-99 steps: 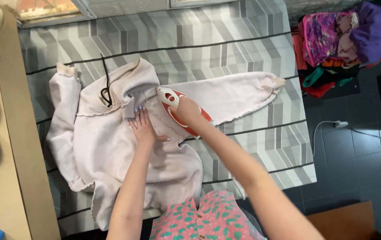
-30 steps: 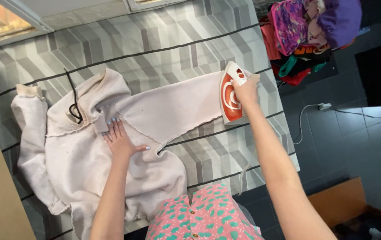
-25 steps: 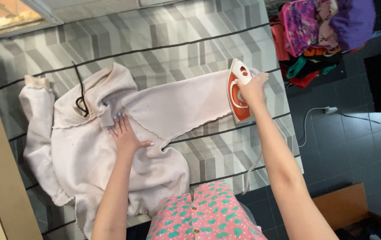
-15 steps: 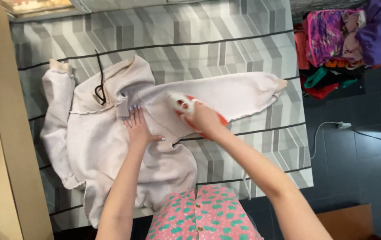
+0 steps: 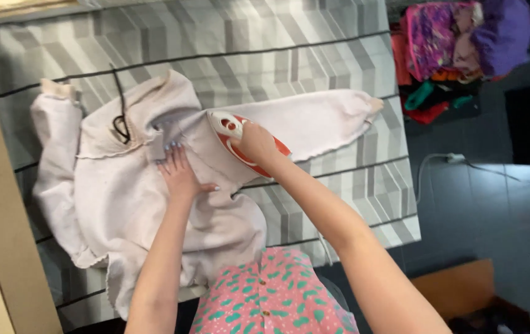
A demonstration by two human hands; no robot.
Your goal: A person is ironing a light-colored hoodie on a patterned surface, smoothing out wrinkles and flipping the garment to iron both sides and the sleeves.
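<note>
Both hands on sweatshirt [image 5: 153, 204]; iron [image 5: 240, 139] moved back, seemingly chestward.

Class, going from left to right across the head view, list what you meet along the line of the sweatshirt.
Folded left sleeve → black drawstring → left hand → iron in the right hand → right cuff → clothes pile.

Sweatshirt [image 5: 153, 210]: pale pinkish-white, with black drawstring [image 5: 119, 117]. Iron [image 5: 240, 141]: white body, orange-red trim. Worktop [image 5: 314, 43] cover: grey and white chevron pattern, thin dark stripes. Person's garment [image 5: 271, 297]: pink with green specks. Clothes pile [image 5: 463, 55]: purple, magenta, red, green. Floor [image 5: 494, 210]: dark grey.
</note>
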